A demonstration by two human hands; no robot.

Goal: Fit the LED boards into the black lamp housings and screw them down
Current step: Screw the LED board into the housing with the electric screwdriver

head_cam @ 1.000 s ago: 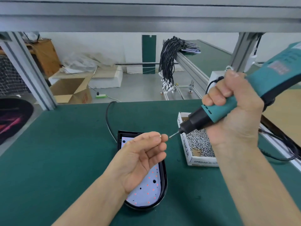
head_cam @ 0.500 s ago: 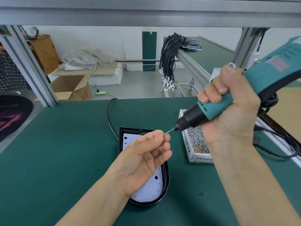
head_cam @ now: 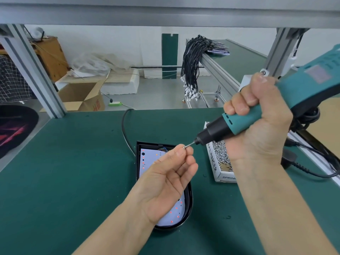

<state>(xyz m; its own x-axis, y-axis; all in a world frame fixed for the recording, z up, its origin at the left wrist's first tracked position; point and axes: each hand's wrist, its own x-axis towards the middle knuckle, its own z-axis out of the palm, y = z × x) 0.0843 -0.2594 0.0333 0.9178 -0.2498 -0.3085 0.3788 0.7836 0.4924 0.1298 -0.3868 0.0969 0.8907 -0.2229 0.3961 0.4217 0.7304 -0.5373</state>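
The left hand point(head_cam: 165, 183) pinched one screw point(head_cam: 184, 147) against the bit of one screwdriver point(head_cam: 261, 115), gripped by the right hand point(head_cam: 257, 126), above one housing point(head_cam: 189, 203).

White screw box point(head_cam: 214, 162): side reads "...BALANCER", front "SPRIN..." cut off by arm; cardboard box point(head_cam: 95, 105) red print illegible

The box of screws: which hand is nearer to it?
The right. The right hand, gripping the screwdriver, sits directly above the box of screws. The left hand, pinching a screw, is off to its left, over the lamp housing.
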